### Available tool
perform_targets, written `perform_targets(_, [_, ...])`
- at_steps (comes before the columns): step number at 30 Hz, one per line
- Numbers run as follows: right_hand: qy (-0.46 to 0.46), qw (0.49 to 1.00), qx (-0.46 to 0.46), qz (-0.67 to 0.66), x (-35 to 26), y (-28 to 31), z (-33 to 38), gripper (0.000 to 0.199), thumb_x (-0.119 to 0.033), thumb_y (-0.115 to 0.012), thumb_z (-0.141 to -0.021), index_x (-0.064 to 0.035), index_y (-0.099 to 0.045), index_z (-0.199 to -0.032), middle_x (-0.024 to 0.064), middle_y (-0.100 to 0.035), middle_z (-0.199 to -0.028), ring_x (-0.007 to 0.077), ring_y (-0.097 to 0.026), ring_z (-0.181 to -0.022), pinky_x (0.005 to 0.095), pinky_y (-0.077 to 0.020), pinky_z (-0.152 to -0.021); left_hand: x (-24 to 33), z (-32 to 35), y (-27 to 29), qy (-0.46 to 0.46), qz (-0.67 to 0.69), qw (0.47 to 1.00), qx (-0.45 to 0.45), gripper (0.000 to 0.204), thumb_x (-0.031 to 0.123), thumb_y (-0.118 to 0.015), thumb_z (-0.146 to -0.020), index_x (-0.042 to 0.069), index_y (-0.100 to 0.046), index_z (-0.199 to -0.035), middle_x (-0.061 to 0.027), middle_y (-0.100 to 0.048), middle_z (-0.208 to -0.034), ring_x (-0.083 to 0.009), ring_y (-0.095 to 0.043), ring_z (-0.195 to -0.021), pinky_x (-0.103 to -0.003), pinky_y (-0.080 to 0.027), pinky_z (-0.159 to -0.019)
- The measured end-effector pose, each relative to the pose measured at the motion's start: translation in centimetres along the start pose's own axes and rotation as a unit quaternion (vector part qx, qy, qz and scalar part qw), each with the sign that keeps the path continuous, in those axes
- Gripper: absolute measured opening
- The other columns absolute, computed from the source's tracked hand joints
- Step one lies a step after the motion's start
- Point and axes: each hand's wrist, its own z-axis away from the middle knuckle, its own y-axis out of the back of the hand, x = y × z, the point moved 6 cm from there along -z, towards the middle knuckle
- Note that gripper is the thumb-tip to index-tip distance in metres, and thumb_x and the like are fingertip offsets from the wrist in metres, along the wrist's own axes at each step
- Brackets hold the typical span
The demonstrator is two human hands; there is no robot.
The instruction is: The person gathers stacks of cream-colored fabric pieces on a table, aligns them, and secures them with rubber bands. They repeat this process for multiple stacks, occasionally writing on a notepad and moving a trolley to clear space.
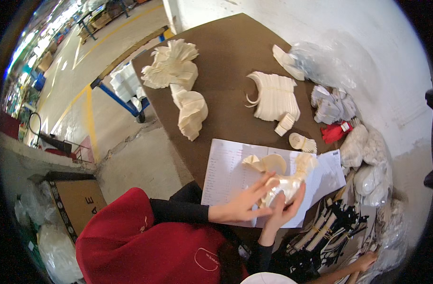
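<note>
My right hand (285, 210) is closed around a glossy cream bundle (287, 184), thumb across its front. Its exact kind does not show; it looks like soft, layered cut pieces. My left hand (242, 203) is slightly blurred, its fingers stretched apart, with the tips against or just beside the bundle's left side. Beneath both hands lie printed paper sheets (221, 175) on the brown table (221, 61). Curved cream pieces (271, 163) rest on the paper just beyond my fingers. A small banded stack of cream pieces (302, 142) lies past the sheets.
Fanned cream stacks (174, 66) stand at the far left, and a banded stack (275, 94) farther right. Plastic bags (339, 59), a red bundle (336, 132) and black-and-white strips (325, 232) line the wall side. Another person's hand (365, 261) is at lower right.
</note>
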Motion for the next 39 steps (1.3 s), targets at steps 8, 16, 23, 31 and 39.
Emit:
perform_targets(8, [0.056,0.998,0.008,-0.002,-0.3,0.1,1.3,0.064,-0.024,-0.057,-0.097,0.0045,-0.032,-0.148,0.0239,-0.036,-0.149,0.0359,-0.041,-0.133,0.0453,-0.0342,-0.110,-0.5,1.5,-0.6,-0.090,-0.096,0.990,0.043,0.079,0.051,-0.058,-0.093,0.009,-0.029,-0.153,-0.0242,-0.012,-0.161,-0.0481,-0.007,-0.148,-0.056,-0.011,-0.118])
perform_targets(16, [0.017,0.996,-0.045,0.081,0.2,-1.1,-0.7,0.062,-0.012,-0.057,-0.097,0.0036,-0.029,-0.150,0.0208,-0.031,-0.155,0.0317,-0.030,-0.143,0.0410,-0.0220,-0.117,3.4,-3.0,13.6,-0.105,-0.419,0.868,0.244,0.065,0.033,-0.073,-0.084,0.016,-0.050,-0.143,-0.0235,-0.011,-0.162,-0.0469,-0.009,-0.148,-0.061,-0.009,-0.117])
perform_targets(23, [0.011,0.997,-0.051,0.050,-0.1,-1.4,-0.8,0.062,-0.010,-0.058,-0.096,0.0036,-0.029,-0.149,0.0207,-0.033,-0.154,0.0327,-0.030,-0.143,0.0412,-0.0208,-0.118,4.6,-0.5,34.5,0.060,-0.580,0.583,0.565,0.059,0.023,-0.082,-0.074,0.017,-0.061,-0.128,-0.0277,-0.032,-0.149,-0.0448,-0.031,-0.140,-0.057,-0.028,-0.112])
perform_targets(31, [0.012,0.998,-0.049,0.039,0.5,-1.2,-1.0,0.061,-0.012,-0.058,-0.096,0.0036,-0.031,-0.149,0.0206,-0.036,-0.151,0.0328,-0.033,-0.140,0.0418,-0.0215,-0.117,7.9,-0.6,42.0,-0.031,-0.443,0.667,0.599,0.027,0.018,-0.082,-0.075,0.005,-0.069,-0.095,-0.0143,-0.060,-0.100,-0.0325,-0.055,-0.104,-0.040,-0.045,-0.090])
perform_targets(39, [0.011,0.997,-0.051,0.057,0.5,-0.9,-0.7,0.060,-0.015,-0.058,-0.097,0.0036,-0.032,-0.148,0.0209,-0.035,-0.151,0.0329,-0.034,-0.139,0.0409,-0.0237,-0.115,15.8,-3.8,40.4,-0.236,-0.473,0.616,0.584,0.028,0.019,-0.082,-0.077,0.006,-0.067,-0.097,-0.0159,-0.061,-0.105,-0.0341,-0.052,-0.108,-0.041,-0.041,-0.097])
